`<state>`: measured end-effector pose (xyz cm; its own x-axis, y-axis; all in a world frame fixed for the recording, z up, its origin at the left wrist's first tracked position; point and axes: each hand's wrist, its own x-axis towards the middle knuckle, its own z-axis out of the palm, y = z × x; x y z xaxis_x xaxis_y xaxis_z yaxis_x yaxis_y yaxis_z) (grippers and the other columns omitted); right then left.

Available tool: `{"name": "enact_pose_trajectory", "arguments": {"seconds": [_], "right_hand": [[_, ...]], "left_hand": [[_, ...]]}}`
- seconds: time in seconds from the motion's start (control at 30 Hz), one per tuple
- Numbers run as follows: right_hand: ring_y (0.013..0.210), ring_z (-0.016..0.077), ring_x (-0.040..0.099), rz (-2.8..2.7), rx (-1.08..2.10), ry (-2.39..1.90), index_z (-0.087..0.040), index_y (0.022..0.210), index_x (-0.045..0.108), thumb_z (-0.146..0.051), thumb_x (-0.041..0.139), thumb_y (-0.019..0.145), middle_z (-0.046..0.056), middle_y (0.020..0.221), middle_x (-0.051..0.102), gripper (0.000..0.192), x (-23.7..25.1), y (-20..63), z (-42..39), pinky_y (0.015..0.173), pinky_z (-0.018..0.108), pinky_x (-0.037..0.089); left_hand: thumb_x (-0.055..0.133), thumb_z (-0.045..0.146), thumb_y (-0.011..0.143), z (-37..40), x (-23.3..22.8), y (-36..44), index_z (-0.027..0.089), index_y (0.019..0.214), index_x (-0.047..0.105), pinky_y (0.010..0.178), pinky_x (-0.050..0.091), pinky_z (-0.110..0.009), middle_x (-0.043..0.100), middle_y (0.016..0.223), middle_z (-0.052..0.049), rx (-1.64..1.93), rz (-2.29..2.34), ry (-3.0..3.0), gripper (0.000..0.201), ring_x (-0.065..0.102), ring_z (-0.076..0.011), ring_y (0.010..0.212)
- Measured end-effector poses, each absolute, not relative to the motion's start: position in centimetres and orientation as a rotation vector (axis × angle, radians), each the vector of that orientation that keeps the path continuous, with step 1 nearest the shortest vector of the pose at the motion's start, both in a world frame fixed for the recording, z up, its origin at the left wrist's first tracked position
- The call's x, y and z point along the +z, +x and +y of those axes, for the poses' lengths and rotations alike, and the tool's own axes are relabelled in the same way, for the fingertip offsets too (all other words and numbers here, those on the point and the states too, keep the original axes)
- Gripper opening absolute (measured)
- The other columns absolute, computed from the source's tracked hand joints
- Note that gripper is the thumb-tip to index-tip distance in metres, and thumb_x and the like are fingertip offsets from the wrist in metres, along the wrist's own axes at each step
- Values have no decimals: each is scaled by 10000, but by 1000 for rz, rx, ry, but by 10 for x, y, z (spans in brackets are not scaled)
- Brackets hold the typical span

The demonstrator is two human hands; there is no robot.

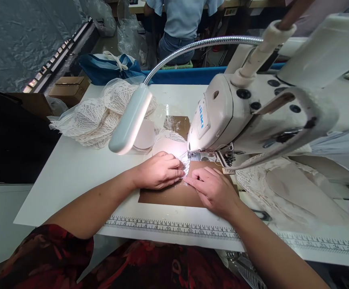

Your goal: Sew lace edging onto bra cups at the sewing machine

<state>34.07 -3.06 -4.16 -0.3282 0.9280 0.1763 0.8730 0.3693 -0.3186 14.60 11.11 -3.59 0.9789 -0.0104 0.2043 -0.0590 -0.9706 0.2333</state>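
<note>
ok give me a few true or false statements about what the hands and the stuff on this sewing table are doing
1. Both hands, the left hand and the right hand, press a lace piece flat by the sewing machine. True.
2. The lamp lies flat on the table. False: it hangs above it on a gooseneck.
3. A pile of lace sits left of the lamp. True.
4. The right hand holds scissors. False: it holds no tool, its fingers lie on the fabric.

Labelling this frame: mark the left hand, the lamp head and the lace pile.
left hand (159, 170), head view, back of the hand
lamp head (130, 120), head view, middle of the white housing
lace pile (90, 120), head view, top of the heap
</note>
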Motion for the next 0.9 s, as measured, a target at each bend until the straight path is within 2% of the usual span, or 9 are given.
{"name": "enact_pose_trajectory", "arguments": {"seconds": [0.23,0.43,0.73,0.9], "right_hand": [[736,158,447,-2327,222,-1572,-223,1044,682,-52,461,810,23,836,621,365,-40,340,-31,611,279,259],[692,144,467,-2256,53,-1526,-179,956,700,-71,463,839,24,763,631,285,-43,341,-34,611,284,272],[714,178,467,-2315,-33,-1579,-157,974,689,-97,461,844,46,790,645,269,-43,335,-32,600,301,277],[737,186,487,-2296,18,-1600,-156,984,686,-118,477,850,49,805,650,252,-43,334,-33,625,302,298]], "left_hand": [[409,308,985,107,-36,148,177,1124,650,739,364,-350,657,1055,-110,273,-38,2934,307,558,-187,857],[412,296,986,105,-36,150,161,1098,657,724,358,-349,662,1064,-101,319,-42,2960,302,548,-179,833],[416,303,977,105,-37,150,162,1097,659,721,386,-354,661,1039,-101,325,-24,2911,306,550,-186,823],[429,287,959,108,-37,149,102,1184,618,822,460,-352,625,1168,-146,385,36,2794,347,554,-219,953]]}}
